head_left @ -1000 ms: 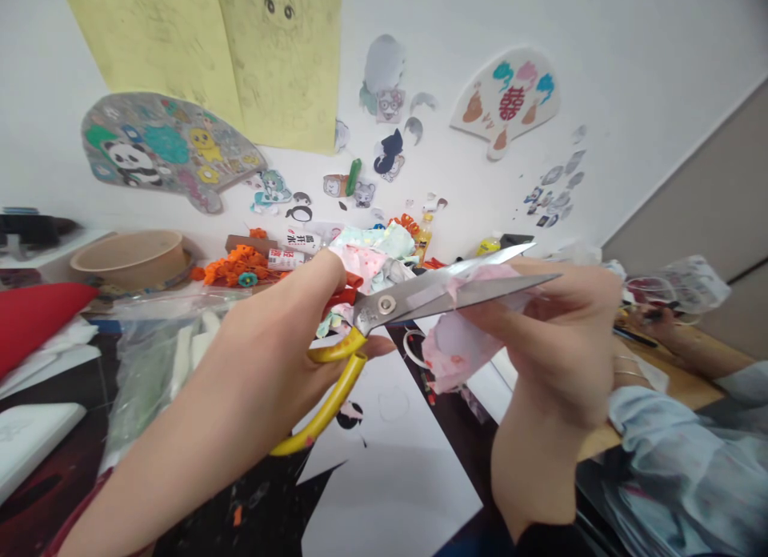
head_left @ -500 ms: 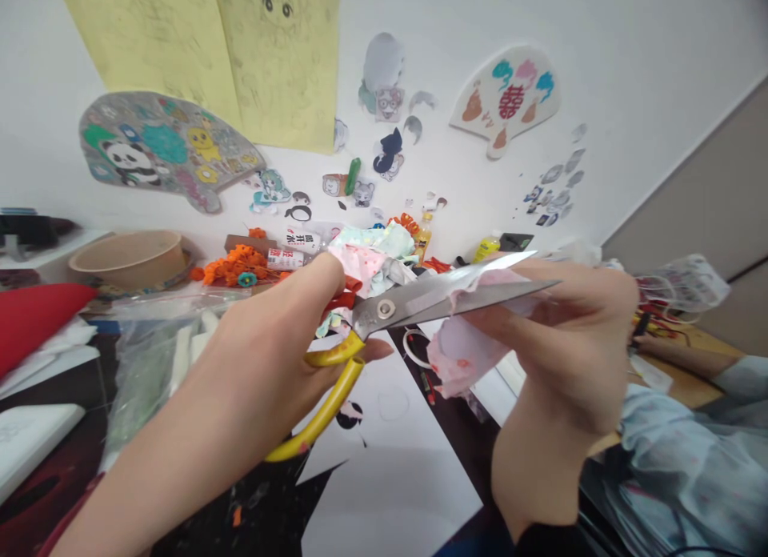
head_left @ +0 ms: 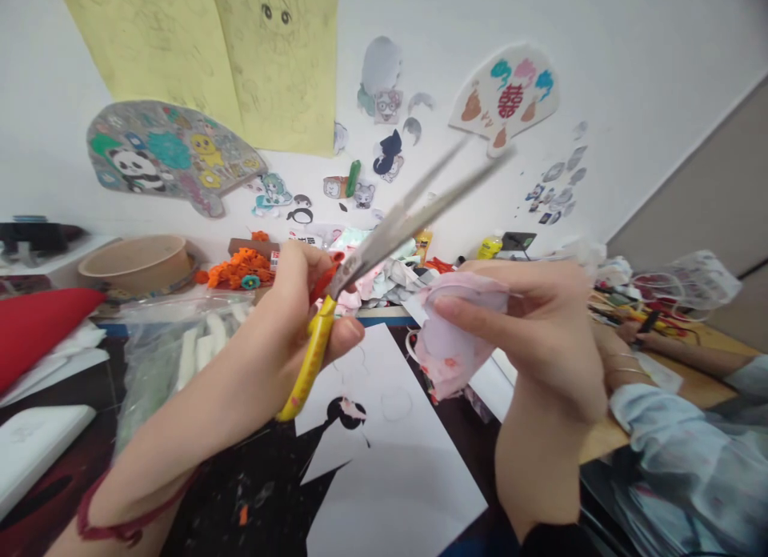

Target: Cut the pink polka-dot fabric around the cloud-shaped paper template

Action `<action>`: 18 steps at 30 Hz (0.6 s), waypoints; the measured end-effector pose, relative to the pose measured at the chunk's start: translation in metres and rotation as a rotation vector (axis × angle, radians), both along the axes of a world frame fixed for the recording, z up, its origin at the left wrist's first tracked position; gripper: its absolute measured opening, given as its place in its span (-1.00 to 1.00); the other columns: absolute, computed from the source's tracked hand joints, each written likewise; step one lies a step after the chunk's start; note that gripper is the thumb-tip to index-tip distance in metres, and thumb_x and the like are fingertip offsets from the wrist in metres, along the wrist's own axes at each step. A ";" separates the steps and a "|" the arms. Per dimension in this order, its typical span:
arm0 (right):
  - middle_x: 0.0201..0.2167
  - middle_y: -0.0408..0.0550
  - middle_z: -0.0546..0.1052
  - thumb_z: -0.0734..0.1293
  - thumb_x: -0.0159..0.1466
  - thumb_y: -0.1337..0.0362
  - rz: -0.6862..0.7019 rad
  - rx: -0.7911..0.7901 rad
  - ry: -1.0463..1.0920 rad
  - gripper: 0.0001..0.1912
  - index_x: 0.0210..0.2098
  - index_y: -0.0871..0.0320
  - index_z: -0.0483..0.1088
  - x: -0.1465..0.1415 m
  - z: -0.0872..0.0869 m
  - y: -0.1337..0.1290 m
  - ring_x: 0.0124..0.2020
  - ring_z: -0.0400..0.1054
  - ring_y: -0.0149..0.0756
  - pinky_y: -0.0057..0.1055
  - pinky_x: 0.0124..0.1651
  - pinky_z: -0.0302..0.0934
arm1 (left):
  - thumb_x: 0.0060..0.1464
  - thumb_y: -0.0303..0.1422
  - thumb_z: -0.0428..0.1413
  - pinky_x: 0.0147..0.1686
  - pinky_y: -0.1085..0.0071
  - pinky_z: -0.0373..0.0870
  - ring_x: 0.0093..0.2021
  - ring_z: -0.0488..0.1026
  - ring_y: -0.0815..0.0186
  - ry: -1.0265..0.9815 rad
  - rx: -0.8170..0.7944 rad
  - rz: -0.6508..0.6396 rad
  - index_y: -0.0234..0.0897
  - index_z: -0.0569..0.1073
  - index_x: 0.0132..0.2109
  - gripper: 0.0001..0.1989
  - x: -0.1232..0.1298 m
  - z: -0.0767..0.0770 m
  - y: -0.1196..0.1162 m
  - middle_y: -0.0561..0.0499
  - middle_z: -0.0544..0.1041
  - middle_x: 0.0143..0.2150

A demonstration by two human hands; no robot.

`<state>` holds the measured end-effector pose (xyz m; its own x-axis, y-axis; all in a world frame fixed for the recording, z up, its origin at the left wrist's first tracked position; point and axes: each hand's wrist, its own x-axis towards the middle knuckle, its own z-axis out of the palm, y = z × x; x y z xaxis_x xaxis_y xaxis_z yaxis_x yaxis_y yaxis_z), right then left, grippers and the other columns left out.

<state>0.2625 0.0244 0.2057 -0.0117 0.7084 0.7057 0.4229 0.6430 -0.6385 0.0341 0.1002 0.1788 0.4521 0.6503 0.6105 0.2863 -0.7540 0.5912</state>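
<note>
My left hand (head_left: 300, 309) is wrapped round the handles of a pair of scissors (head_left: 384, 237), one handle red and one yellow. Their blades point up and to the right, slightly apart and smeared by motion, with nothing between them. Between thumb and fingers, my right hand (head_left: 534, 333) pinches a pale pink piece of patterned cloth (head_left: 456, 361) with a rounded piece of white paper (head_left: 444, 329) against it. Under both hands lies a white sheet (head_left: 396, 477) with faint pencil outlines and cut-out gaps.
Cloth scraps (head_left: 384, 281) are heaped at the wall. Orange craft flowers (head_left: 234, 269), a round tan basket (head_left: 138, 261) and a plastic bag of white rolls (head_left: 198, 349) stand at left. A co-worker's sleeve (head_left: 678, 429) is at right. Decorated fans (head_left: 510, 97) hang on the wall.
The scissors have come away from the cloth and swung upward, their blades now clear of it. My right hand, still holding cloth and paper, has shifted slightly left.
</note>
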 end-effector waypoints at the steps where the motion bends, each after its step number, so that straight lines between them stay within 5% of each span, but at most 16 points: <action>1: -0.52 -0.17 0.57 0.53 0.22 0.28 0.010 -0.075 -0.006 -0.98 -0.36 0.05 0.66 -0.002 0.001 0.000 -0.53 0.37 -0.39 -0.42 -0.55 0.12 | 0.29 -0.07 0.01 -0.50 0.38 0.34 -0.47 0.37 0.38 -0.057 -0.014 -0.038 -0.14 0.16 -0.07 -0.71 0.002 -0.001 0.001 -0.02 0.48 -0.21; 5: -0.59 -0.19 0.47 0.51 0.24 0.22 0.092 -0.259 -0.046 -0.86 -0.43 0.11 0.61 -0.011 0.001 0.008 -0.57 0.28 -0.45 -0.45 -0.56 0.07 | 0.21 -0.10 0.21 -0.43 0.36 0.30 -0.38 0.41 0.38 -0.405 -0.224 -0.293 -0.16 0.18 -0.14 -0.62 0.009 0.003 -0.004 -0.07 0.56 -0.10; 7: -0.63 -0.21 0.41 0.50 0.24 0.21 0.122 -0.285 -0.085 -0.81 -0.47 0.13 0.58 -0.017 -0.002 0.014 -0.59 0.24 -0.48 -0.46 -0.58 0.02 | 0.17 -0.22 0.28 -0.43 0.37 0.29 -0.36 0.40 0.39 -0.416 -0.295 -0.291 -0.17 0.20 -0.12 -0.62 0.010 0.005 -0.008 -0.06 0.59 -0.10; 12: -0.69 -0.24 0.25 0.50 0.24 0.16 0.124 -0.324 -0.159 -0.67 -0.58 0.17 0.49 -0.026 -0.011 0.025 -0.62 0.10 -0.53 -0.48 -0.61 -0.11 | 0.05 -0.38 0.38 -0.46 0.39 0.26 -0.41 0.36 0.42 -0.316 -0.148 -0.185 -0.18 0.21 -0.18 -0.56 0.012 0.002 -0.008 0.08 0.52 -0.28; 18: -0.64 -0.20 0.41 0.53 0.19 0.09 0.194 -0.447 -0.030 -0.74 -0.48 0.14 0.58 -0.024 -0.016 0.032 -0.61 0.28 -0.44 -0.49 -0.62 0.11 | 0.01 -0.37 0.41 -0.55 0.41 0.18 -0.49 0.34 0.41 -0.390 -0.105 -0.128 -0.16 0.19 -0.19 -0.51 0.013 0.000 -0.003 0.16 0.40 -0.44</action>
